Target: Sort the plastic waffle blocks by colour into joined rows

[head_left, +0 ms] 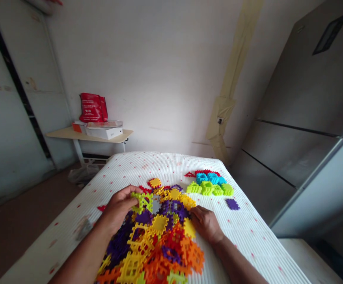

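Note:
My left hand [118, 207] pinches a lime-green interlocking plastic tile [143, 202] with a cut-out middle, held over the pile's far left side. On the right edge of the pile, my right hand [206, 223] has its fingers curled in against the pieces; whatever they grip is hidden. Between the hands lies a loose heap of toothed square tiles, among them a yellow tile [160, 224], a purple tile [144, 217], an orange tile [195, 256] and a grey tile [155, 206].
Sorted groups stand at the far right of the white, red-dotted cover [159, 161]: green tiles [207, 188], blue tiles [209, 178] and red tiles behind. A lone purple tile [232, 204] lies nearby. Beyond are a side table [62, 133] with a red bag [92, 107], and a grey fridge [295, 102].

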`<state>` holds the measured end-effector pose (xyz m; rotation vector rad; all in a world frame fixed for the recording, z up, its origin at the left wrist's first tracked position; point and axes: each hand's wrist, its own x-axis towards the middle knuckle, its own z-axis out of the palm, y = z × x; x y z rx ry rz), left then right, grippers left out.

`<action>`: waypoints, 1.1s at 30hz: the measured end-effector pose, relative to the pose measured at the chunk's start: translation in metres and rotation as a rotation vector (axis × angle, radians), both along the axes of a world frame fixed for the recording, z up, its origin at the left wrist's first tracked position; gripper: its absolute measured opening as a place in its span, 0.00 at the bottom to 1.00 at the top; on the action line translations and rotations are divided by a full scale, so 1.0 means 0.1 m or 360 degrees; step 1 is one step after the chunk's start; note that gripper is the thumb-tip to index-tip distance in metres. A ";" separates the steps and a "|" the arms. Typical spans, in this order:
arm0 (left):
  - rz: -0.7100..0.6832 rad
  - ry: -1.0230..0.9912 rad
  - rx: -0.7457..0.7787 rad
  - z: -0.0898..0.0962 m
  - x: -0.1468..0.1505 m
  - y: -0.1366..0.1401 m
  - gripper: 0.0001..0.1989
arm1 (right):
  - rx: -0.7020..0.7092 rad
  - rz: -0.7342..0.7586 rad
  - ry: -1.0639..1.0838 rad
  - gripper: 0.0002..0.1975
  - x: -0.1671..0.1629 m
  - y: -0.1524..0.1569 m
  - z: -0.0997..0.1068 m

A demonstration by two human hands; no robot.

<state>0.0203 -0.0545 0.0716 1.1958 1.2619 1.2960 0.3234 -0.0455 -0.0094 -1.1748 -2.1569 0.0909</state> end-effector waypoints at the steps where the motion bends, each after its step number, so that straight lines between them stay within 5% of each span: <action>1: 0.0031 -0.0069 -0.0003 -0.04 0.06 -0.05 0.13 | -0.0060 0.0001 0.0111 0.10 -0.03 0.00 0.04; 8: 0.0131 -0.0262 -0.0034 -0.23 0.42 -0.29 0.13 | -0.0697 0.0249 0.1163 0.10 -0.51 -0.18 0.38; 14: 0.0021 -0.0289 -0.0113 -0.34 0.54 -0.37 0.11 | -0.0764 0.0385 0.1219 0.11 -0.75 -0.42 0.50; 19: -0.0012 -0.0010 -0.0117 -0.38 0.57 -0.41 0.10 | -0.0811 0.0438 0.1216 0.14 -0.72 -0.45 0.47; 22: 0.0063 0.0087 -0.0109 -0.37 0.51 -0.41 0.11 | -0.0556 0.0190 0.0929 0.14 -0.50 -0.37 0.50; 27: 0.0227 0.0131 -0.0217 -0.30 0.39 -0.40 0.16 | 0.0116 -0.0739 -0.0029 0.11 0.06 -0.23 0.57; 30: 0.0275 0.0069 -0.0211 -0.28 0.35 -0.40 0.16 | 0.0067 -0.1150 -0.0428 0.10 0.22 -0.18 0.49; 33: 0.0321 0.0004 -0.0190 -0.30 0.32 -0.38 0.16 | -0.0132 -0.1195 -0.0601 0.10 0.17 -0.19 0.38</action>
